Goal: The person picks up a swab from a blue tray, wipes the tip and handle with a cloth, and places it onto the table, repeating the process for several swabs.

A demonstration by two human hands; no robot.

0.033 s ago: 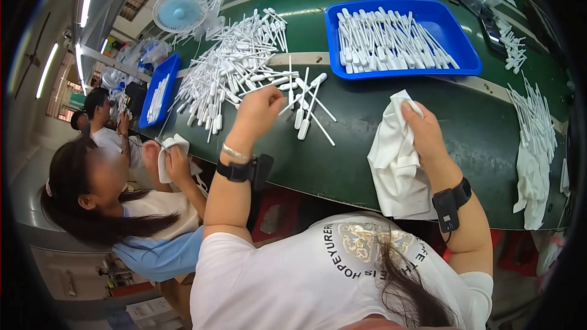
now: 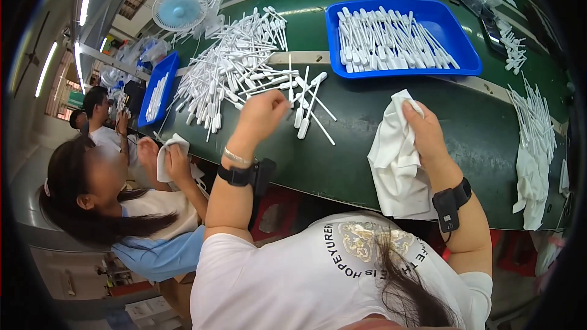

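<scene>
My right hand grips a crumpled white cloth, which hangs down over the table's near edge. My left hand is raised over the table with its fingers curled together; whether anything small is pinched in them is hidden. Just beyond its fingertips, several white plastic sticks with thick oblong ends lie crossed and loose. To their left spreads a large heap of the same white sticks. A blue tray beyond my right hand holds many such sticks laid in rows.
At far right, a bunch of white sticks lies on another white cloth. A smaller blue tray and a fan stand at left. Beside me on the left, a person handles a white cloth.
My left hand has shifted slightly, and the short stick seen at its fingertips before no longer shows there. The cloth in my right hand stays put. The neighbour's hands have moved a little.
</scene>
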